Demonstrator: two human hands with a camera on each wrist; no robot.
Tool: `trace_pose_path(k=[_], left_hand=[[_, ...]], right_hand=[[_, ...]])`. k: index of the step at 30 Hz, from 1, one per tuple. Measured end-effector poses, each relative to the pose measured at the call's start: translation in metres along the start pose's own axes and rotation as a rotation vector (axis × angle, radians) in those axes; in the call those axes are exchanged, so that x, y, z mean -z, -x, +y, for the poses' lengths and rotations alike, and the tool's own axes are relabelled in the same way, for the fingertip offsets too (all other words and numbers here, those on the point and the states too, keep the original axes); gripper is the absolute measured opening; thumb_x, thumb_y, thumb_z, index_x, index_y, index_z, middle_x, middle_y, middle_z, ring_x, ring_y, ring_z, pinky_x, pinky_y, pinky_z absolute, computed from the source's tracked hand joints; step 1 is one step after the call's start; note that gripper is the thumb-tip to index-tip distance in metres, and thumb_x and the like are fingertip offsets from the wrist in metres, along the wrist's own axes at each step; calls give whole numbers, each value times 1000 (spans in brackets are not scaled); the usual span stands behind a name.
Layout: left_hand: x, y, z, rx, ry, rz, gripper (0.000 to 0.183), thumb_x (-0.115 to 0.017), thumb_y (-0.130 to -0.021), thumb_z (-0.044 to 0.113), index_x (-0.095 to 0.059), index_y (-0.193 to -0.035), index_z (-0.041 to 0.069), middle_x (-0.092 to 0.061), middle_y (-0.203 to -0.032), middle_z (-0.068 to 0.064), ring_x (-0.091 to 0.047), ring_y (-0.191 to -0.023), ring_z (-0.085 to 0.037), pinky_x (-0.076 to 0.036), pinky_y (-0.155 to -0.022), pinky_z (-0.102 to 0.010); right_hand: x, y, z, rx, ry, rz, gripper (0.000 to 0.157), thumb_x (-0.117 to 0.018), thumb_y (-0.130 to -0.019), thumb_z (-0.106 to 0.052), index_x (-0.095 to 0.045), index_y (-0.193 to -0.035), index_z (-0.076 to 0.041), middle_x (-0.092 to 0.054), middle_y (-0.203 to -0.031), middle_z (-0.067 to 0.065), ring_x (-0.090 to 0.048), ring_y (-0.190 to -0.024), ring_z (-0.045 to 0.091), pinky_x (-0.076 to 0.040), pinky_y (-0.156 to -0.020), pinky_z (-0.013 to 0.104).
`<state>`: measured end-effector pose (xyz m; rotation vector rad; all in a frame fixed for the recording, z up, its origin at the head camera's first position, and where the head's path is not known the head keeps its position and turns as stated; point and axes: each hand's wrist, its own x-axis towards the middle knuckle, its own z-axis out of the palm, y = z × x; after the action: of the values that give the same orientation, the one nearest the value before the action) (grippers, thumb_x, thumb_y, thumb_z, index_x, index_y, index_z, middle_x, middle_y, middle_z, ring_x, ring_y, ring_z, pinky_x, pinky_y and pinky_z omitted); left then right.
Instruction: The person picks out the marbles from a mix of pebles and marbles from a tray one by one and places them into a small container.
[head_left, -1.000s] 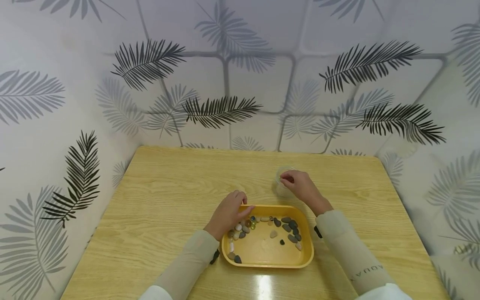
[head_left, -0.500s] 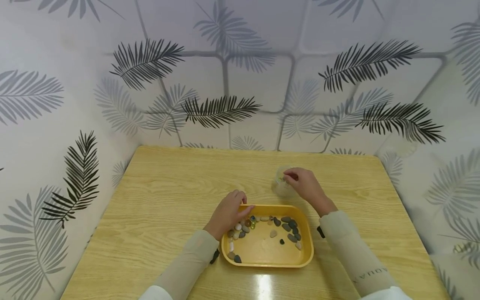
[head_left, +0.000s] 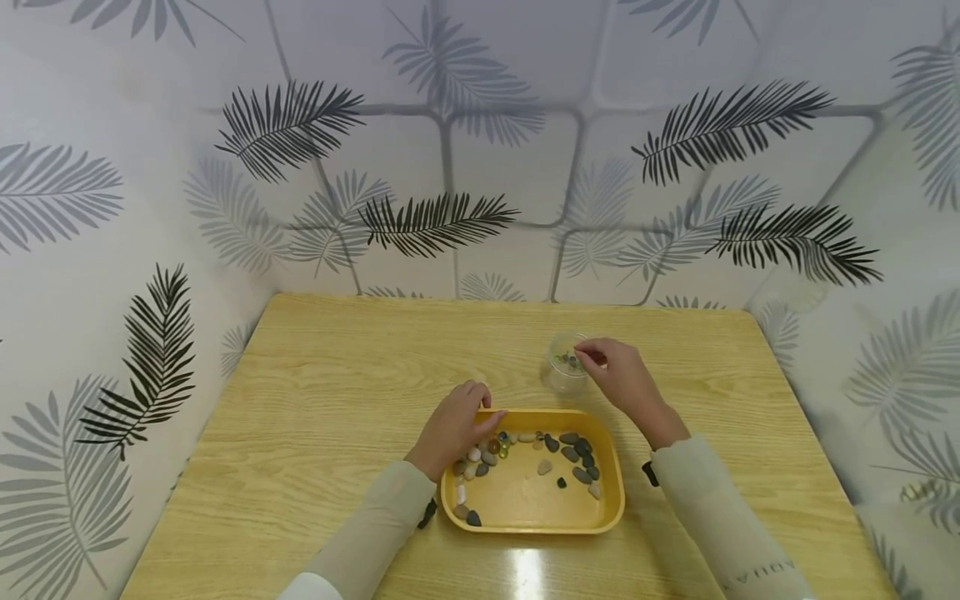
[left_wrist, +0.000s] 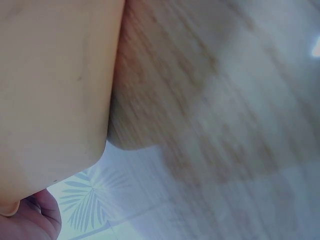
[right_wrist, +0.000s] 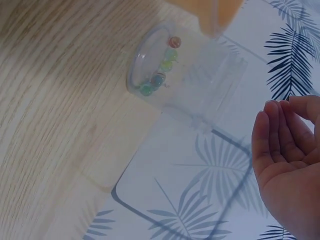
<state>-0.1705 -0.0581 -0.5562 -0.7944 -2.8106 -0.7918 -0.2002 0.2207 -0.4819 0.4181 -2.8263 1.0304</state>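
A yellow plastic tray (head_left: pixel 531 529) sits on the table with pebbles (head_left: pixel 582 458) and a few marbles (head_left: pixel 503 442) along its sides. My left hand (head_left: pixel 452 429) grips its far left rim, thumb over the inside and fingers outside; the left wrist view catches part of that hand (left_wrist: pixel 32 220) beside the tray wall (left_wrist: pixel 45 100). Behind the tray stands a clear plastic jar (head_left: pixel 564 382) with several glass marbles (right_wrist: pixel 159 79) at its bottom. At the right of the jar's mouth hovers my right hand (head_left: pixel 626 379), thumb close to loosely bent fingers, nothing visible between them.
The wooden table (head_left: pixel 337 375) reaches back to a wall (head_left: pixel 510 167) covered in leaf patterns. Light glares off the tabletop in front of the tray. A lone dark pebble (head_left: pixel 561 482) and a pale one lie in the tray's middle.
My right hand has drawn back to the right from over the jar's mouth, so the marbles inside now show in the head view. The left hand stays on the tray rim.
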Motion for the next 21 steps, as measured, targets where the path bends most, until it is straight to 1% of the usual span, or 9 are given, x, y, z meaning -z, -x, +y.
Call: trace_pose_path(k=[8,14,21], left_hand=[[-1,0,0,11,3,-4,27,-57,-91,42,-50,-90,16,-45,-82,6,-40,-69,-10,-39,-63,-25],[-1,0,0,6,-3,-5,27,-56,-91,42,-50,-90,15,-45,-82,6,-40,-69,-10,-38,-62,-25],[1,-1,1,2,0,-6,27,-56,-91,41,-50,-90,15,-45,-82,5,-41,-69,-10,-39,-62,-25]], right_hand=[[-2,18,-10,48,-3,9,19,-61,-91,-18,-67,-106,-7,-65,-96,2,-60,-83,17,-51,-72,36],[-12,31,-13,53,6,-14,19,-61,-92,-21,-67,-105,-10,-65,-95,1,-61,-83,16,-51,-71,34],[-24,42,-19,67,-14,-37,15,-61,-91,-18,-68,-101,-9,-65,-92,-1,-62,-80,13,-51,-69,31]])
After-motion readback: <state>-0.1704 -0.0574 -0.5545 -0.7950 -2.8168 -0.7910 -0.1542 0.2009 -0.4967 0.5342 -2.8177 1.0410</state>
